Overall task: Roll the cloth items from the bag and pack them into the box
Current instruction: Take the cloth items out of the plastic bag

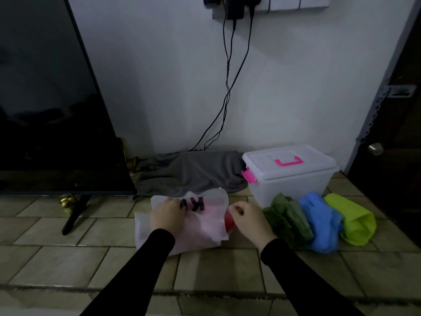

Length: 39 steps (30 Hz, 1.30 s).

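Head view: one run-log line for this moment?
stage: unpacking bag | left hand: holds white bag | right hand: pinches bag opening, red item showing | out: green, blue, lime cloths | box: lid on

Bag (pixel 182 224) lies centre-front on the tiled counter (pixel 68 258), w/ left hand (pixel 167 216) on its left part and right hand (pixel 247 218) at its right edge. Three cloth items (pixel 319 222) sit side by side right of the bag, just in front of the lidded box (pixel 289 172). TV (pixel 50 99) stands at left; draped cloth (pixel 193 172) lies behind the bag, between TV and box, against the wall (pixel 159 76).

Dim light. White wall (pixel 159 76), 2 black cables (pixel 227 87) hanging from sockets. Dark TV (pixel 50 99) left. Tiled surface (pixel 216 270). Dark door (pixel 401 144) right.
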Motion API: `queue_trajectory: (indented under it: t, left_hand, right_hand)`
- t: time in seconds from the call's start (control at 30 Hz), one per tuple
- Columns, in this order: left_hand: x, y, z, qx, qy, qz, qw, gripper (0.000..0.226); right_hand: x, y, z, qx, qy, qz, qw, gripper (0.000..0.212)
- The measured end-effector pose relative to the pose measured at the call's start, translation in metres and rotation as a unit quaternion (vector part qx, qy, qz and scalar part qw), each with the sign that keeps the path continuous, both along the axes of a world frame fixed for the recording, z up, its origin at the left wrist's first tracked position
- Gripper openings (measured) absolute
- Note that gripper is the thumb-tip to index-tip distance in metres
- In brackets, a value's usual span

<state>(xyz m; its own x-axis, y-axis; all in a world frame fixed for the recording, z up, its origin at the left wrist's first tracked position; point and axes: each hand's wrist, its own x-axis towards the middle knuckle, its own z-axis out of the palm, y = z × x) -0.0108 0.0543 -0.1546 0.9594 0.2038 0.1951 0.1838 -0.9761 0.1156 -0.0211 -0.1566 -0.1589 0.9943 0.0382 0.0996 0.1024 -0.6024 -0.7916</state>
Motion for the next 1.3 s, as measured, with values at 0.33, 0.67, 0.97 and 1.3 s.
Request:
queue_trajectory:
  t: [0.33, 0.67, 0.97, 1.3]
  left_hand:
    - [-0.014, -0.023, -0.046, 0.007, 0.000, -0.046, 0.999, 0.052]
    - [0.004, 0.001, -0.073, -0.110, -0.036, -0.076, 0.990, 0.062]
    - [0.013, 0.003, -0.080, -0.065, 0.006, -0.031, 0.997, 0.066]
    - [0.006, -0.001, -0.070, -0.082, 0.021, -0.033, 0.996, 0.064]
  right_hand:
    - [0.015, -0.018, -0.005, -0.024, 0.025, 0.114, 0.993, 0.036]
    - [0.025, 0.001, -0.010, -0.116, 0.105, 0.190, 0.969, 0.063]
    - [0.022, 0.002, -0.019, -0.169, 0.125, 0.122, 0.970, 0.050]
    - [-0.024, -0.036, -0.007, -0.114, -0.066, -0.106, 0.986, 0.032]
